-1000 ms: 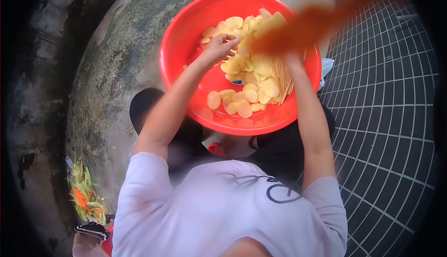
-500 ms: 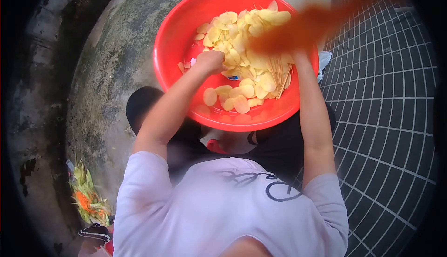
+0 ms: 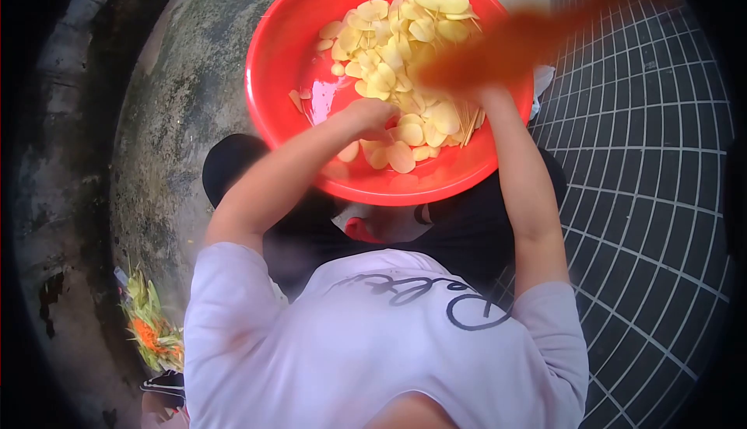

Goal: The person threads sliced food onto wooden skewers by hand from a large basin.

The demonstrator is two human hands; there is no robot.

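Note:
Pale yellow slices (image 3: 389, 44), which look like sliced potato, lie heaped in a large red basin (image 3: 272, 63). My left hand (image 3: 373, 114) is low over the near part of the heap. Its fingers are bent down and pressed together among the slices, and what they pinch is hidden. At the basin's right side is my right hand (image 3: 490, 98), mostly covered by an orange-brown blur in front of the camera, so its fingers do not show. A bundle of thin wooden skewers (image 3: 470, 124) lies on the slices beside it.
The basin rests close against my dark-clad knees (image 3: 233, 168). Dark tiles (image 3: 638, 164) cover the floor at right, stained concrete (image 3: 179, 118) at left. Green and orange peelings (image 3: 152, 328) lie at lower left. A whitish plastic bag (image 3: 542, 83) shows behind the basin's right rim.
My left hand has moved right and nearer to my body, from above the heap's left edge down to the near slices. The basin sits slightly higher in view. My right hand has barely moved.

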